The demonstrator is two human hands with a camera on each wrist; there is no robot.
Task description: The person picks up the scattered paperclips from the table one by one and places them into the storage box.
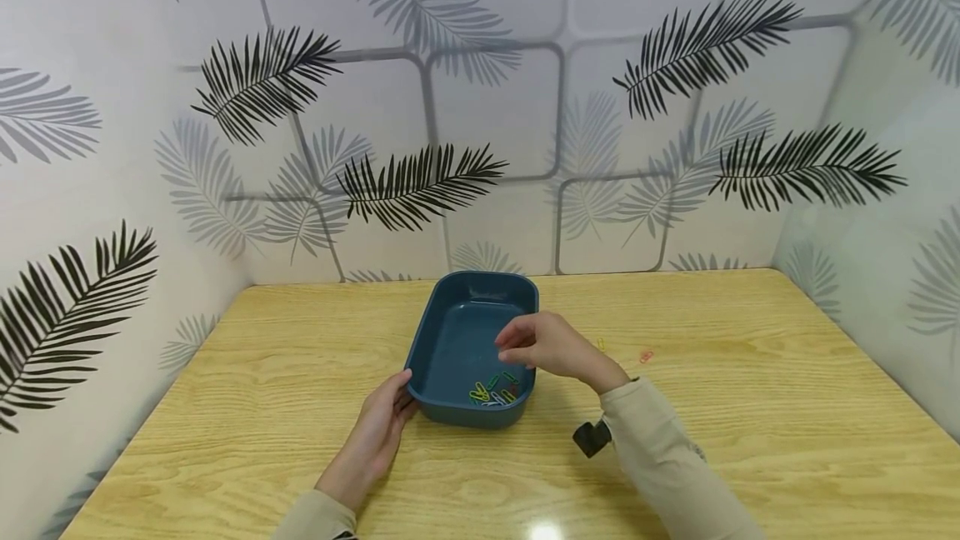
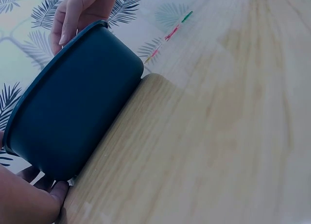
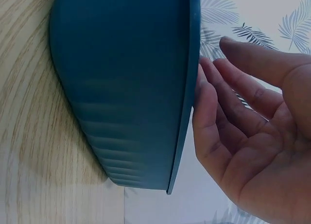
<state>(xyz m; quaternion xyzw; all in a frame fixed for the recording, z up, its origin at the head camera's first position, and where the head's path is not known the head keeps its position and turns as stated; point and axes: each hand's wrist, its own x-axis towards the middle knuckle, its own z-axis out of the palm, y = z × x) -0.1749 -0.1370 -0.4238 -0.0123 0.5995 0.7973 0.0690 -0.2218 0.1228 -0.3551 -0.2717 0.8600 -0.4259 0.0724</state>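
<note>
A dark blue plastic bin (image 1: 457,348) stands on the table, with several coloured paper clips (image 1: 495,390) gathered at its near end. My left hand (image 1: 386,419) holds the bin's near left corner, thumb at the rim and fingers against the outer wall. In the left wrist view, those fingers (image 2: 51,187) reach down to the bin's base. Over the bin's right rim hangs my right hand (image 1: 551,344), its fingers loosely bent and thumb apart from them. Nothing shows between these fingers in the right wrist view, where the palm (image 3: 262,161) faces the camera.
Right of the bin, a yellow paper clip (image 1: 601,344) and a red paper clip (image 1: 647,355) lie on the wooden table (image 1: 750,373). Leaf-patterned walls (image 1: 495,123) enclose its back and sides. A black wrist device (image 1: 592,438) sticks out from the right sleeve.
</note>
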